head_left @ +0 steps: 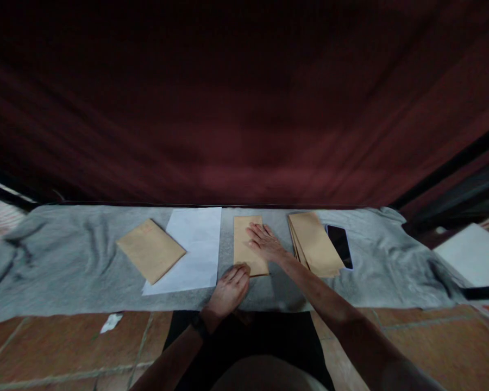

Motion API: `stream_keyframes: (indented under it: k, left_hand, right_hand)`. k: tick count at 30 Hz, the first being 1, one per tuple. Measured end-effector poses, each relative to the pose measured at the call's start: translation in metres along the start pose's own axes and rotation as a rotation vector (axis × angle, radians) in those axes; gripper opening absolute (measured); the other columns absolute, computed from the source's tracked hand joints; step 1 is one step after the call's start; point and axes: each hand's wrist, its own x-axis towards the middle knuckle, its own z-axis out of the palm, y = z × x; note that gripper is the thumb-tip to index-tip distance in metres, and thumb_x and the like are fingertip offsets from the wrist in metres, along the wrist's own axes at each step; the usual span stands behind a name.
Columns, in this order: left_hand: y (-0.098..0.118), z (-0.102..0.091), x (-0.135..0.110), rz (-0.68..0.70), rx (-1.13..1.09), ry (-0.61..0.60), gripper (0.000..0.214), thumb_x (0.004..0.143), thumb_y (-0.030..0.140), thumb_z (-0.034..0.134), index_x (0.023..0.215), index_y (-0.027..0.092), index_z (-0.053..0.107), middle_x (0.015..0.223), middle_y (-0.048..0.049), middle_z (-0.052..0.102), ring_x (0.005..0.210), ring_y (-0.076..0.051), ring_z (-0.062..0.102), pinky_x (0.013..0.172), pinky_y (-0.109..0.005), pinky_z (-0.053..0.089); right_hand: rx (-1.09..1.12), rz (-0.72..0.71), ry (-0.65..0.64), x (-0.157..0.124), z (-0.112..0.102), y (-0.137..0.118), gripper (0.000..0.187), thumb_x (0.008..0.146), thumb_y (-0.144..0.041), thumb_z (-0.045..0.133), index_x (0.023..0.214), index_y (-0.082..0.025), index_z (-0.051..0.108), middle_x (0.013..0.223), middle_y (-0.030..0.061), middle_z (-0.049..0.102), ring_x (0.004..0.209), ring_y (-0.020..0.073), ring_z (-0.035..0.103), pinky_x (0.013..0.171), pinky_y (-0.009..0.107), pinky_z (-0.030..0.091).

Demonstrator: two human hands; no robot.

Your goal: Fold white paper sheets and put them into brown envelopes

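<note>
A brown paper envelope (244,239) lies flat in front of me on the grey cloth (89,255). Across its upper right part, my right hand (265,243) rests flat with the fingers stretched out. My left hand (232,285) touches the envelope's lower left corner, its fingers lying close together on the paper; the thumb is hidden. To the right is a slightly fanned stack of brown envelopes (315,244). On the left, another brown envelope (150,250) with a faint reddish mark lies tilted, overlapping white paper sheets (199,244).
A smartphone (339,246) lies beside the stack, screen up. Dark red fabric (244,136) rises behind the cloth-covered surface. A white scrap (111,322) is on the tiled floor (65,347). At far right stands a white flat-topped object (472,255) near a dark bar.
</note>
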Motion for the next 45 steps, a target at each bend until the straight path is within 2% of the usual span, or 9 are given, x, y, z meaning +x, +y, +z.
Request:
stream_keyframes:
  k: [7,11,15,25,29,33,38,41,45]
  left_hand:
    - [-0.002,0.003,-0.001,0.001,0.028,-0.029,0.035,0.096,0.016,0.046,0.129,0.018,0.058,0.124,-0.0098,0.070,0.122,-0.022,0.062,0.106,-0.040,0.050]
    - [-0.003,0.005,-0.003,0.006,0.045,-0.036,0.035,0.095,0.015,0.046,0.128,0.017,0.058,0.125,-0.0096,0.069,0.121,-0.023,0.063,0.106,-0.040,0.050]
    - [-0.003,0.005,-0.002,0.006,0.039,-0.040,0.034,0.095,0.014,0.048,0.126,0.015,0.059,0.123,-0.0096,0.070,0.119,-0.024,0.064,0.106,-0.040,0.051]
    - [-0.005,0.009,-0.003,-0.020,-0.002,-0.010,0.030,0.096,0.014,0.048,0.123,0.016,0.061,0.119,-0.0108,0.070,0.114,-0.024,0.065,0.100,-0.040,0.055]
    - [-0.004,0.009,-0.004,-0.033,-0.008,-0.018,0.027,0.095,0.012,0.049,0.117,0.016,0.063,0.119,-0.0109,0.069,0.115,-0.025,0.064,0.100,-0.041,0.055]
    - [-0.002,0.004,-0.001,-0.055,-0.021,-0.036,0.023,0.095,0.010,0.048,0.109,0.017,0.064,0.111,-0.0096,0.070,0.112,-0.024,0.065,0.100,-0.041,0.055]
    - [0.000,-0.003,0.003,-0.071,-0.039,-0.026,0.025,0.096,0.010,0.046,0.112,0.017,0.063,0.114,-0.0092,0.070,0.110,-0.023,0.065,0.100,-0.040,0.055]
    - [0.001,-0.004,0.003,-0.055,-0.038,-0.028,0.028,0.096,0.011,0.045,0.118,0.016,0.062,0.116,-0.0095,0.070,0.110,-0.022,0.065,0.100,-0.040,0.054]
    - [0.000,-0.002,0.002,-0.053,-0.026,-0.030,0.028,0.097,0.013,0.045,0.120,0.014,0.061,0.117,-0.0102,0.070,0.111,-0.022,0.065,0.100,-0.039,0.054]
  right_hand:
    - [-0.027,0.053,0.032,0.044,0.007,0.005,0.056,0.104,-0.038,0.038,0.153,-0.011,0.037,0.161,0.0149,0.031,0.151,0.0247,0.027,0.125,0.049,0.017]
    - [-0.013,0.059,0.040,0.053,0.015,-0.002,0.061,0.103,-0.041,0.041,0.152,-0.007,0.037,0.161,0.0171,0.030,0.151,0.0255,0.027,0.125,0.046,0.020]
    - [0.008,0.051,0.025,0.050,0.022,-0.015,0.059,0.104,-0.042,0.039,0.154,-0.011,0.036,0.161,0.0141,0.031,0.151,0.0232,0.027,0.125,0.044,0.022]
    - [0.165,-0.130,-0.107,0.010,0.014,-0.034,0.057,0.107,-0.045,0.032,0.156,-0.016,0.033,0.162,0.0059,0.033,0.150,0.0156,0.028,0.127,0.035,0.020]
    - [0.283,-0.187,-0.170,-0.010,0.002,-0.040,0.051,0.108,-0.043,0.030,0.154,-0.021,0.038,0.160,0.0039,0.037,0.150,0.0140,0.030,0.127,0.035,0.020]
    - [0.415,-0.170,-0.223,-0.030,-0.010,-0.045,0.046,0.109,-0.037,0.028,0.149,-0.023,0.048,0.157,0.0031,0.043,0.147,0.0138,0.035,0.126,0.037,0.022]
    - [0.470,-0.117,-0.106,-0.054,-0.012,-0.048,0.039,0.106,-0.034,0.042,0.141,-0.024,0.058,0.146,0.0034,0.057,0.140,0.0159,0.047,0.121,0.035,0.034]
    - [0.437,-0.116,0.010,-0.068,-0.009,-0.049,0.038,0.102,-0.029,0.052,0.138,-0.024,0.060,0.144,0.0050,0.059,0.136,0.0174,0.052,0.118,0.037,0.038]
    - [0.409,-0.099,0.091,-0.087,-0.007,-0.050,0.034,0.100,-0.027,0.055,0.133,-0.025,0.064,0.140,0.0039,0.063,0.133,0.0172,0.055,0.116,0.038,0.042]
